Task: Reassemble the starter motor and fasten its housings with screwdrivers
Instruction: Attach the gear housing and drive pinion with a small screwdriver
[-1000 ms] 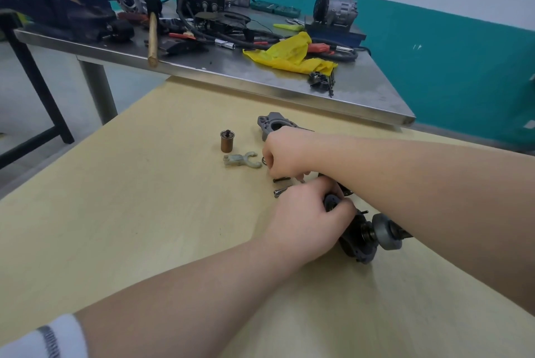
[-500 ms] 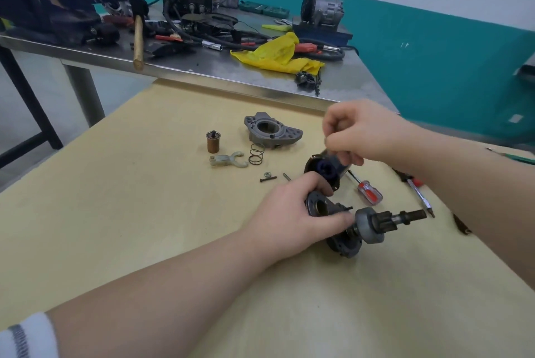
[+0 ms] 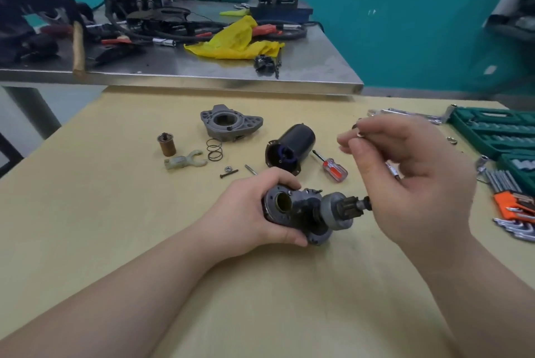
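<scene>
Green moulded tool case [image 3: 492, 132] at far right of wooden bench [image 3: 115, 213], slots filled with metal bits; no legible writing. Left hand [image 3: 252, 213] curled round dark starter motor assembly [image 3: 307, 213], brass-lined bore facing up, toothed pinion [image 3: 344, 207] pointing right, low over bench centre. Right hand [image 3: 405, 172] raised, fingertips pinching small metal ring [image 3: 360, 134]. Black cylindrical housing [image 3: 292, 146] lying open-ended beside red-handled screwdriver [image 3: 331, 168]. Grey cast end housing [image 3: 230, 123], coil spring [image 3: 214, 149], brass-coloured plunger [image 3: 167, 144], pale fork lever [image 3: 185, 160] further left.
</scene>
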`<state>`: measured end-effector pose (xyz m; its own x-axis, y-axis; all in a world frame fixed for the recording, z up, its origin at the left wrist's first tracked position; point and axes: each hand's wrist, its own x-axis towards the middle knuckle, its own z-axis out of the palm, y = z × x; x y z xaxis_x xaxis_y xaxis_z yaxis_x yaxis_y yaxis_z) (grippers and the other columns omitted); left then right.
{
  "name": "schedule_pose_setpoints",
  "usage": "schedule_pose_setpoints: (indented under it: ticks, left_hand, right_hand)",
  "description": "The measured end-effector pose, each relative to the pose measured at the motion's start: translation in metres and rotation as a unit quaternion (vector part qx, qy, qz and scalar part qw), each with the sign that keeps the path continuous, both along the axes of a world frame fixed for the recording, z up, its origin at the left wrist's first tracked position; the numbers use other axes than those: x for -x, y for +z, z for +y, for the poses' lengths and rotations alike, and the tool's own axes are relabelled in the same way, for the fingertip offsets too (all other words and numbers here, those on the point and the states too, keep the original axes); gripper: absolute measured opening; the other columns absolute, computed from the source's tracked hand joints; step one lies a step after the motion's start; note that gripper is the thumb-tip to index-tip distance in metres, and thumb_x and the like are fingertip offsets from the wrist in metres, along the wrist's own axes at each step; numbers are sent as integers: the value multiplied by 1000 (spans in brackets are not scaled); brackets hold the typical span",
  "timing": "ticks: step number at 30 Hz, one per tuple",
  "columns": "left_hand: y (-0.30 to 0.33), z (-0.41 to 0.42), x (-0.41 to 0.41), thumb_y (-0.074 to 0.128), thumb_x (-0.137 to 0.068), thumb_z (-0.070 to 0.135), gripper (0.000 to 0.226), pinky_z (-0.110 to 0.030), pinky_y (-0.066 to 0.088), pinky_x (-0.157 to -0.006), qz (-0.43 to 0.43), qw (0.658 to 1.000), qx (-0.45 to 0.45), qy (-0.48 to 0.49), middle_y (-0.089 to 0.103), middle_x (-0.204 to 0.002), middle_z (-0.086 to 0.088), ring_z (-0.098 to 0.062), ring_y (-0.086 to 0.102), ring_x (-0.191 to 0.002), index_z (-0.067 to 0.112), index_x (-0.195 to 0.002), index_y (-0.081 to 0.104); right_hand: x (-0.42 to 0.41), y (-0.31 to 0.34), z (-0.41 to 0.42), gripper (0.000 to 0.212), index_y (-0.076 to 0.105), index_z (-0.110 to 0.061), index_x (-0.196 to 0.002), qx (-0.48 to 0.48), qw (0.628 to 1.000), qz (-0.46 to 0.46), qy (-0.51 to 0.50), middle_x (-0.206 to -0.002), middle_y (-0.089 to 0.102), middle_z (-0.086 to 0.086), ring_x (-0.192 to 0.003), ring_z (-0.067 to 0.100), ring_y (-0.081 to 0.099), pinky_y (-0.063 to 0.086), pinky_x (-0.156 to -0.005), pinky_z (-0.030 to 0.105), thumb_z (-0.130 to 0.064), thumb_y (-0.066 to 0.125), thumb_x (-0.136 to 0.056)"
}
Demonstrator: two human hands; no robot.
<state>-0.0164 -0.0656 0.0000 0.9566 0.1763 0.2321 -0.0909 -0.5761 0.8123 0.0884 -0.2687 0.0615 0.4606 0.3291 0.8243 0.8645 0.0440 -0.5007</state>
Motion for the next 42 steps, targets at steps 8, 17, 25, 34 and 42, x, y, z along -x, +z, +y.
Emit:
schedule_pose_setpoints:
  ticks: [8, 17, 25, 34, 42]
  left_hand:
    - [-4, -4, -11, 98, -45, 62, 72, -16, 54, -80, -10, 997, 20, 70, 76, -103, 21, -2, 73, -92, 46, -108, 67]
    - [-2, -8, -10, 88, -49, 72, 69, -8, 50, -76, -17, 994, -2, 109, 69, -104, 34, 7, 69, -92, 48, -109, 64]
    - [-3, -10, -9, 79, -53, 70, 61, -3, 44, -73, -17, 992, -28, 119, 64, -108, 41, 14, 64, -97, 50, -108, 61]
    - [-6, -8, -9, 94, -63, 52, 57, -4, 45, -75, -15, 992, -30, 122, 66, -104, 39, 13, 64, -95, 46, -110, 62]
    - [-5, -9, -10, 78, -53, 70, 63, -5, 45, -75, -12, 992, -17, 125, 65, -105, 39, 13, 64, -95, 46, -110, 62]
  right_hand:
    - [12, -33, 4, 4, 79, 0, -92, 29, 996, -71, 39, -93, 75, 5, -84, 8, 67, 51, -77, 21, -3, 79, -94]
    - [12, -65, 23, 6, 82, -23, -94, 146, 984, 101, -24, -77, 72, -19, -74, -5, 66, 47, -70, 8, -17, 80, -91]
    - [16, -68, 30, 7, 82, -23, -96, 173, 981, 47, -78, -82, 75, -13, -75, 2, 63, 49, -68, 17, -26, 76, -93]
    - [18, -71, 27, 13, 83, -26, -99, 161, 981, 93, -64, -79, 67, -25, -73, -10, 61, 42, -69, 6, -22, 74, -91]
    - [20, -73, 33, 10, 81, -28, -98, 158, 980, 80, -89, -71, 58, -26, -68, -11, 55, 40, -66, 7, -25, 74, -91]
